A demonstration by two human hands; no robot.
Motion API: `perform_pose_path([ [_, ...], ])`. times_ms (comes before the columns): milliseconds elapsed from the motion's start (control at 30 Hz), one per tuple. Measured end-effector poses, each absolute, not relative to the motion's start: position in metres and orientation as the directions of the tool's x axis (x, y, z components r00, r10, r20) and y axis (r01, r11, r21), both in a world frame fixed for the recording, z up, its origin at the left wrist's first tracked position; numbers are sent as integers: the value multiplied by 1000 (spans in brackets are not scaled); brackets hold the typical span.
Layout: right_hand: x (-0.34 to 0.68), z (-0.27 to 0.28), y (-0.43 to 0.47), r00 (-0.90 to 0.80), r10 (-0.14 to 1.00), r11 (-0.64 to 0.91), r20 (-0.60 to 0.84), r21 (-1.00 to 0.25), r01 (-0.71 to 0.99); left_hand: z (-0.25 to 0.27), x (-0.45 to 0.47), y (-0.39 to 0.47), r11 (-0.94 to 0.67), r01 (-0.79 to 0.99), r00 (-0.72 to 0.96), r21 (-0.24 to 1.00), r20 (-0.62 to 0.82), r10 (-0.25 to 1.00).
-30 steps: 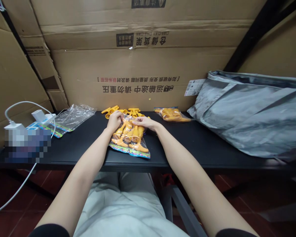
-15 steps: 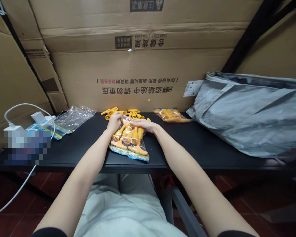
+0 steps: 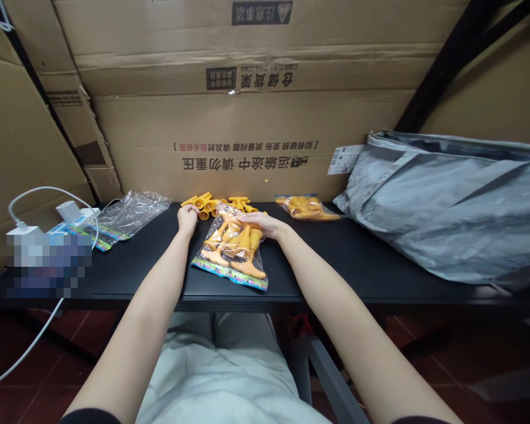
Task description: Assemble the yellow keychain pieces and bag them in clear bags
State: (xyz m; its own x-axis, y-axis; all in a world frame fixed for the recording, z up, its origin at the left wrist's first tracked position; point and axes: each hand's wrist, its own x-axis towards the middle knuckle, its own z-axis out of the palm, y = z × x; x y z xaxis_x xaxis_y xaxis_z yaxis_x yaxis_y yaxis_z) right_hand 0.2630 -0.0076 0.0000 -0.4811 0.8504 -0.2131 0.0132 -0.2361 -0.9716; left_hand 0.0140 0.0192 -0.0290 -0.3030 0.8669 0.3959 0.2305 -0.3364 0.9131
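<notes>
A clear plastic bag (image 3: 235, 250) with a colourful printed edge lies on the black table in front of me, holding several yellow-orange plastic pieces with flared ends and crossbars. At its far right side, my right hand (image 3: 264, 224) is closed on the plastic, fingers reaching across the bag's far end. My left hand (image 3: 187, 220) is off the bag to its left, with curled fingers at the edge of a pile of loose yellow pieces (image 3: 209, 205). Whatever its fingertips hold, if anything, is hidden.
Another filled bag (image 3: 307, 208) lies at the back right, beside a large grey fabric bag (image 3: 446, 206). Flat clear bags (image 3: 135, 215) are on the left, near white chargers (image 3: 26, 238) and a cable. Cardboard (image 3: 247, 118) stands behind the black table (image 3: 335, 259).
My left hand has let go of the bag's far end and moved left to the loose pieces. My right hand has stayed at the bag, which has shifted slightly.
</notes>
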Motion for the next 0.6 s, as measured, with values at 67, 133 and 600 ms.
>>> perform_pose_path([
  [67, 266, 1, -7, -469, 848, -272, -246, -962, 11, -30, 16, 18, -216, 175, -405, 961, 270, 873],
  [133, 269, 4, -8, -489, 831, -304, -266, -953, 1, -28, 20, 16, -172, 122, -406, 978, 207, 890],
  [600, 280, 5, -8, -489, 837, -342, -247, -933, -115, 4, 32, -14, 380, -31, 497, 925, -315, 808],
])
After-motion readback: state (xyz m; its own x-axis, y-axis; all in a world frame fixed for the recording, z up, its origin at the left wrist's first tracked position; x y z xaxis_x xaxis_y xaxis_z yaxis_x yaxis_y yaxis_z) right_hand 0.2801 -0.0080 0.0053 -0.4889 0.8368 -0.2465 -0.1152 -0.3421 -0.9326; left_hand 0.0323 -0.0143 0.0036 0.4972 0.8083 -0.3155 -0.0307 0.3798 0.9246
